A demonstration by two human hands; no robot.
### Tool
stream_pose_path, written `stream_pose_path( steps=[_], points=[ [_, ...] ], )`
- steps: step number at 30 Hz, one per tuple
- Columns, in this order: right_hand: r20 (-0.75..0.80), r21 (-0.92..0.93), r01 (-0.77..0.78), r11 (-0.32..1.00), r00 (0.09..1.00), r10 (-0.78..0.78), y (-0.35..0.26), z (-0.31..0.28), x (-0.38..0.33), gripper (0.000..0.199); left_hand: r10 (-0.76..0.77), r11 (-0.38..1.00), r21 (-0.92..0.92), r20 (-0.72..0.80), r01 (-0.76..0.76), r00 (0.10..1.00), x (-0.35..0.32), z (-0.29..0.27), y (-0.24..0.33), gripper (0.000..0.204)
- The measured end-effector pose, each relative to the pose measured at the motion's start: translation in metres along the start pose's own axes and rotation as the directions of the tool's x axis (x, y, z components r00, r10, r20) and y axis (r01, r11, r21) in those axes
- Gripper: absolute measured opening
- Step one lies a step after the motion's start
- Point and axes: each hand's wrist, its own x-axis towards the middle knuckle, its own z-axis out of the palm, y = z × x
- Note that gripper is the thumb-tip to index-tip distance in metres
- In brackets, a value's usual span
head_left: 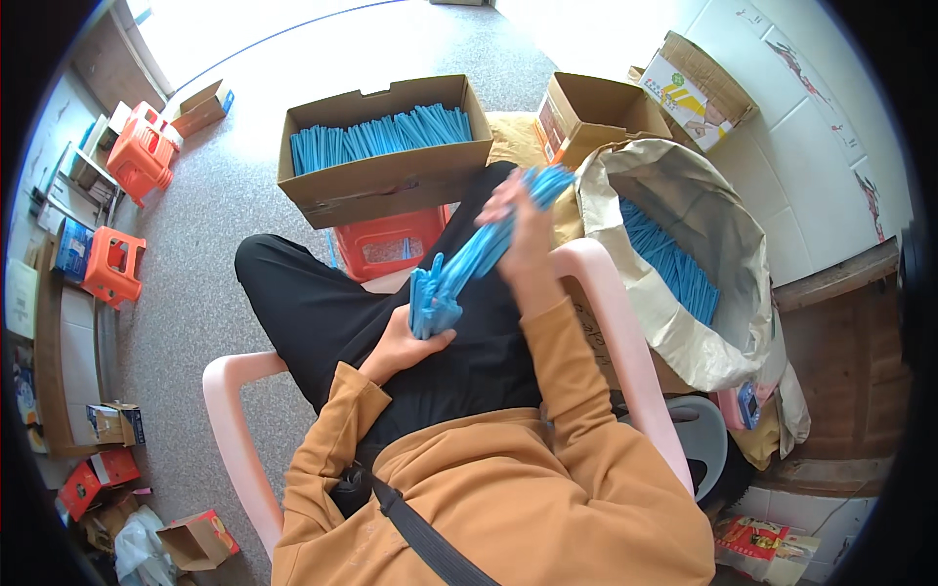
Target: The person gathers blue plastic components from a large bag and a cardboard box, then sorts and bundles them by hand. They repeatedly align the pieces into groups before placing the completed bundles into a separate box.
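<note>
A loose bundle of thin blue plastic sticks (471, 262) slants across my lap, its far end up and to the right. My left hand (399, 348) is closed round the lower end, where the tips bunch together. Higher up, my right hand (528, 234) wraps the bundle near its far end; its fingers are slightly blurred. More sticks like these lie in rows in an open cardboard box (391, 190) ahead of my knees. A large whitish sack (708, 356) at my right gapes open with many blue sticks (669, 256) inside.
I sit in a pink plastic armchair (227, 410). The stick box rests on a red stool (396, 244). Another open carton (596, 103) stands right of it, near the tiled wall. Orange stools (115, 266) line the left side, with small boxes (200, 542) lower left.
</note>
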Motion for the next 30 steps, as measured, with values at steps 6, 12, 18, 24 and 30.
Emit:
stream_pose_path(
  steps=[6,12,18,24,30],
  points=[
    [0.324,-0.206,0.506,0.838,0.843,-0.43,-0.106,0.077,-0.027,0.008,-0.041,0.968,-0.251,-0.078,0.02,0.996,0.006,-0.014,-0.021,0.023],
    [0.192,-0.601,0.209,0.772,0.975,-0.115,0.008,-0.02,-0.054,0.013,-0.002,0.97,-0.243,-0.138,-0.032,0.99,0.003,-0.015,-0.014,0.023],
    [0.199,-0.625,0.206,0.753,0.975,-0.101,-0.007,0.001,-0.06,0.007,-0.002,0.973,-0.228,-0.109,-0.023,0.994,0.0,-0.014,-0.01,0.022],
    [0.183,-0.664,0.077,0.744,0.981,0.062,0.021,-0.033,-0.089,0.012,0.053,0.994,-0.097,-0.037,-0.057,0.998,-0.011,-0.011,-0.008,0.024],
    [0.258,-0.614,0.165,0.772,0.966,-0.001,0.005,-0.021,-0.098,0.014,0.141,0.979,0.144,0.034,-0.145,0.989,-0.018,-0.001,0.006,0.02]
  ],
)
